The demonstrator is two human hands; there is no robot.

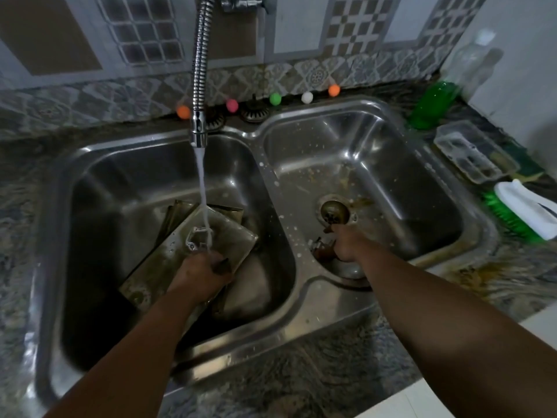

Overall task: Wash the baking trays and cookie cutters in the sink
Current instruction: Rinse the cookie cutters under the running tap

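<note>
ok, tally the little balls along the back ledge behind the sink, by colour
Orange balls: 2
Pink ball: 1
Green ball: 1
White ball: 1
Total: 5

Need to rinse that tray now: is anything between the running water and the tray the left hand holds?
Nothing visible blocks it. The stream from the faucet falls straight onto the baking tray, landing by a small cookie cutter lying on it. The left hand grips the tray's near edge, just below the stream.
</note>
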